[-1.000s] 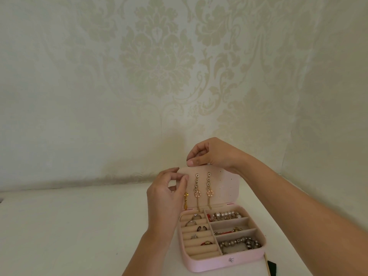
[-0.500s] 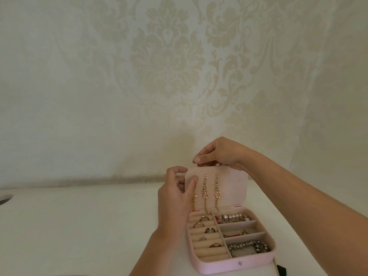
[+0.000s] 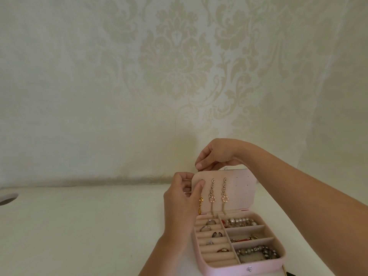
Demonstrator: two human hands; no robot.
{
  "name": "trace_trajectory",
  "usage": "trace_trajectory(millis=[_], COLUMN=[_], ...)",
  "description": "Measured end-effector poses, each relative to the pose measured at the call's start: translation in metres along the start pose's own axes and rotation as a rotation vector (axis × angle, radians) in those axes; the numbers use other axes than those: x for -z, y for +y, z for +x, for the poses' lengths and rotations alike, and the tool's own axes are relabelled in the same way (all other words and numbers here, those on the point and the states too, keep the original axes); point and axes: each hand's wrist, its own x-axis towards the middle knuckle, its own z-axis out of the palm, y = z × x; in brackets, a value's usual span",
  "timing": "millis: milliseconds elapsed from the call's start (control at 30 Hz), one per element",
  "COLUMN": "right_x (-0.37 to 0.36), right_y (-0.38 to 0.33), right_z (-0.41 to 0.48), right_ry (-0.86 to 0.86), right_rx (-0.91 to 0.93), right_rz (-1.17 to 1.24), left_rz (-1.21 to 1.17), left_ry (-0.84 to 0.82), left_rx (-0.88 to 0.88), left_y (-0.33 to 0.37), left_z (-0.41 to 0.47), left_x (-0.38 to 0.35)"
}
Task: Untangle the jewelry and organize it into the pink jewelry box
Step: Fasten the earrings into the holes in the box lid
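The pink jewelry box (image 3: 264, 268) lies open on the table at lower right, its lid (image 3: 241, 192) standing upright. Two dangling flower earrings (image 3: 218, 194) hang on the lid's inside. My left hand (image 3: 181, 204) pinches a gold earring (image 3: 200, 206) against the lid's left edge. My right hand (image 3: 217, 154) reaches over the lid's top left corner, fingers pinched behind it. Several rings (image 3: 211, 234) sit in the padded rolls on the left side. Bead bracelets (image 3: 239, 223) fill the right compartments.
A white table (image 3: 79, 232) runs up to a cream damask-patterned wall (image 3: 175, 66). A round hole (image 3: 8, 199) shows at the table's left edge. A dark object (image 3: 287, 273) peeks out beside the box's front right corner.
The view has shifted, so box and hands sit further right and lower in the frame. Both hands stay at the lid's top left corner with the gold earring.
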Motion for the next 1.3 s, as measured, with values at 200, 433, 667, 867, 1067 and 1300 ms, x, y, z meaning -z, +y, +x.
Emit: trace_trajectory(millis=[200, 433, 667, 867, 1067, 1300], right_x=[0.0019, 0.0033, 0.0061, 0.0029, 0.0026, 0.0016], right_y=[0.0081, 0.0105, 0.0081, 0.0052, 0.0079, 0.0077], right_z=[0.0015, -0.0011, -0.0051, -0.0058, -0.0050, -0.0020], right_ry=[-0.008, -0.070, -0.035, -0.086, -0.096, -0.202], right_rx=[0.022, 0.059, 0.137, 0.111, 0.123, 0.028], right_rz=[0.073, 0.144, 0.160, 0.185, 0.166, 0.040], left_rz=[0.058, 0.080, 0.089, 0.089, 0.100, 0.076], left_ry=[-0.013, -0.015, -0.015, -0.008, -0.009, -0.015], left_rx=[-0.051, -0.064, -0.059, -0.055, -0.057, -0.041], left_y=[-0.0023, -0.0024, -0.0014, -0.0009, -0.0004, 0.0003], left_z=[-0.0005, -0.0012, -0.0018, -0.0020, -0.0022, -0.0032], left_x=[0.0002, 0.0006, 0.0003, 0.0008, 0.0009, 0.0006])
